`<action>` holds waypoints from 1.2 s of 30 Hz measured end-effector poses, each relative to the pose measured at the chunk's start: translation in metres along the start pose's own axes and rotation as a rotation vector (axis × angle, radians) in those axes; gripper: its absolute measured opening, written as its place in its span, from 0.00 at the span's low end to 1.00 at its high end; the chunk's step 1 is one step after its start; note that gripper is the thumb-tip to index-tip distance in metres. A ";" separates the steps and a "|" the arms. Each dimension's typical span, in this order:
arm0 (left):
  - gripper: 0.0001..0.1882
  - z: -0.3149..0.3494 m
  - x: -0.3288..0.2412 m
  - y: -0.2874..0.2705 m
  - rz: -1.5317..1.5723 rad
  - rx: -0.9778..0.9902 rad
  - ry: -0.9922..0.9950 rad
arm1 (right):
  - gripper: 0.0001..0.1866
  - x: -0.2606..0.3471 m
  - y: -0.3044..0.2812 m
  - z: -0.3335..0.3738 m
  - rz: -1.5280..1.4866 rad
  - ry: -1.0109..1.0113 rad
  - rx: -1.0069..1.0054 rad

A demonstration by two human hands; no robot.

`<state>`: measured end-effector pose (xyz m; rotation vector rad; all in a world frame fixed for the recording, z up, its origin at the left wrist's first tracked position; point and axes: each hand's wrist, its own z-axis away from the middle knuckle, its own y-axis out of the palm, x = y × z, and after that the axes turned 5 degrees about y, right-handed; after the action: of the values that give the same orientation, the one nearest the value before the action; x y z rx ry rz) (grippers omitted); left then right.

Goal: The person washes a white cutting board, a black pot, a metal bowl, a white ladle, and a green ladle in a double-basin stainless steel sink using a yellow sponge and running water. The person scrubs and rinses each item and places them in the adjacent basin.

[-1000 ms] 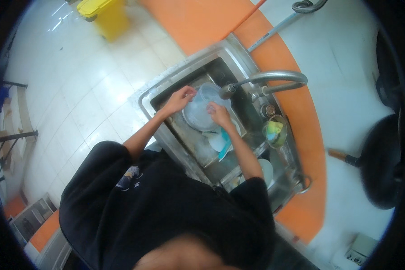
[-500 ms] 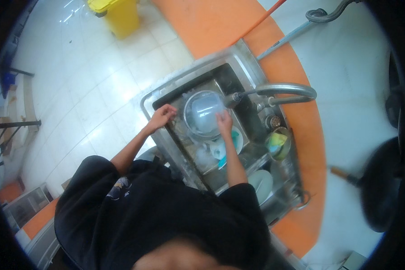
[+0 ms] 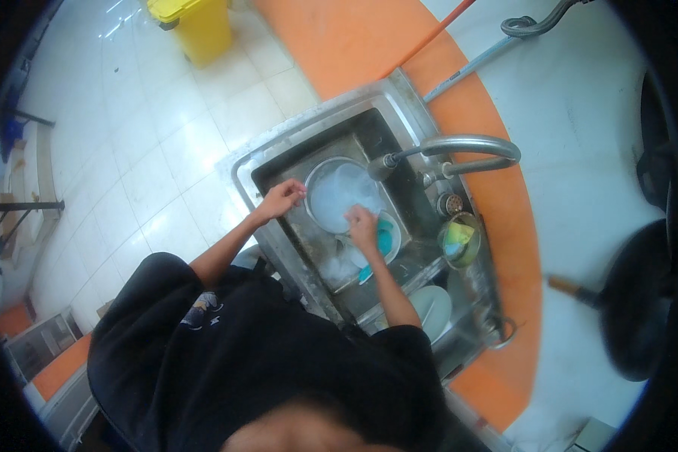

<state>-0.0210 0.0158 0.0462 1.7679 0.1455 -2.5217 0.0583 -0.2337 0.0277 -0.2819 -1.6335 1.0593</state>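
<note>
A round, rimmed bowl [image 3: 325, 193] with cloudy, whitish contents sits in the metal sink [image 3: 273, 162], under the faucet head [image 3: 383, 166]. At its left rim is my left hand [image 3: 283, 199], fingers pinched together; whether they grip the rim is unclear. My right hand [image 3: 362, 226] is curled over the bowl's near right side, and what its fingers hold is hidden. Below the right hand lies a white dish [image 3: 394, 237] with a teal piece [image 3: 385, 242] on it. A whitish, see-through heap [image 3: 337, 267] is beside it on the sink bottom.
The curved faucet [image 3: 478, 145] reaches in from the right. A container with a yellow-green sponge [image 3: 458, 237] stands on the sink's right ledge. Pale plates [image 3: 432, 307] are in the near right compartment. A black wok [image 3: 631, 301] lies farther right; a yellow bin [image 3: 203, 34] stands at far left.
My left hand has moved right to the bowl's rim. My right hand has shifted nearer and slightly left. The shiny glare over the bowl is gone, and its cloudy contents show.
</note>
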 end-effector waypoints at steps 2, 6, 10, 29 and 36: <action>0.10 0.003 -0.003 0.002 0.009 -0.024 0.000 | 0.04 0.006 -0.005 -0.004 -0.049 0.024 -0.132; 0.12 0.000 -0.003 0.003 -0.048 0.016 -0.006 | 0.04 0.011 -0.022 -0.020 -0.145 0.065 -0.098; 0.15 -0.018 0.003 0.009 -0.033 -0.026 0.055 | 0.03 -0.009 -0.037 -0.034 -1.051 0.468 -0.076; 0.36 -0.108 0.003 0.075 0.833 0.325 -0.527 | 0.24 -0.076 -0.007 -0.040 -1.208 0.512 -0.052; 0.25 -0.116 0.035 0.062 0.718 -0.192 -0.363 | 0.42 -0.015 -0.085 -0.069 -0.473 0.151 -0.181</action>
<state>0.0819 -0.0329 -0.0286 1.0104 -0.2198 -2.1386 0.1521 -0.2587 0.0810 -0.0817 -1.5578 0.5215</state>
